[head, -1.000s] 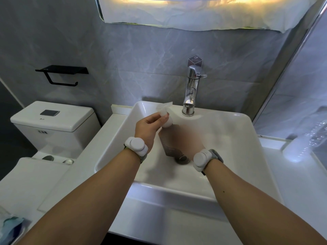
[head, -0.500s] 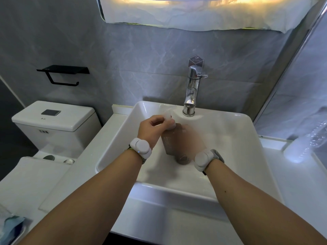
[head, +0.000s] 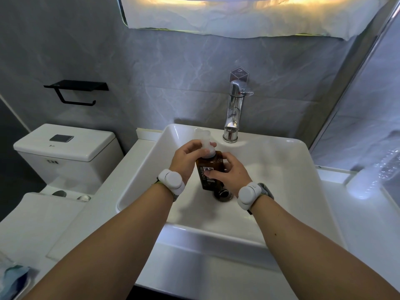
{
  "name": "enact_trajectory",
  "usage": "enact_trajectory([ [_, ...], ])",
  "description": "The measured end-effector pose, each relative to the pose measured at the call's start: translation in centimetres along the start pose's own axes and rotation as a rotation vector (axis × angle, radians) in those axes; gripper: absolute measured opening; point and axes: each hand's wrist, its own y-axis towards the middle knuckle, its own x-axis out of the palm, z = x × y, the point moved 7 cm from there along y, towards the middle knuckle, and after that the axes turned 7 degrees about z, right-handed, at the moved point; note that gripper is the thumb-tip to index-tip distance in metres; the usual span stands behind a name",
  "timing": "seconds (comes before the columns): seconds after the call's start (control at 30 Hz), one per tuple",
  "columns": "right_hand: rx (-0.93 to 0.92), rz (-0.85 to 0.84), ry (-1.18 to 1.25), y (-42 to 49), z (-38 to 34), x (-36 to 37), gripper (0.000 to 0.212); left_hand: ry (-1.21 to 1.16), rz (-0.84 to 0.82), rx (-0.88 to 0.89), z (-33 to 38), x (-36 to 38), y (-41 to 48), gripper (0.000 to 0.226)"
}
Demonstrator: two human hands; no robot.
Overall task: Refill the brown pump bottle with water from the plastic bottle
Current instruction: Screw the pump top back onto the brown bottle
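1. Brown pump bottle (head: 209, 172) stands upright over the sink (head: 281, 169), just in front of the drain (head: 224, 194).
2. Your right hand (head: 232, 173) is wrapped around its body; grip firmly so it cannot turn.
3. Your left hand (head: 187, 158) has its fingers closed on the white pump collar (head: 207, 148). Judging by that grip, you are turning the collar, so twist straight, not tilted.
4. The plastic bottle (head: 381, 172) lies well apart on the right counter.

Chrome faucet (head: 234, 113) behind white sink (head: 287, 169), toilet (head: 65, 152) left
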Motion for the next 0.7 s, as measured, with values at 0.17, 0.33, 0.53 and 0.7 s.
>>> enact_trajectory([
  [0.17,-0.015,0.009,0.008,-0.04,-0.14,0.07,0.051,0.136,0.097,0.013,-0.1,-0.49,-0.31,0.035],
  [0.33,-0.008,0.005,0.011,-0.01,0.11,0.08,0.05,0.124,0.084,0.02,-0.28,-0.67,-0.11,0.038],
  [0.53,0.001,0.019,0.017,0.11,0.18,-0.28,0.049,-0.015,0.021,-0.011,-0.51,-0.01,0.2,0.04],
  [0.7,-0.007,0.007,0.004,-0.03,0.23,-0.02,0.049,0.106,0.068,0.007,-0.39,-0.24,-0.24,0.038],
])
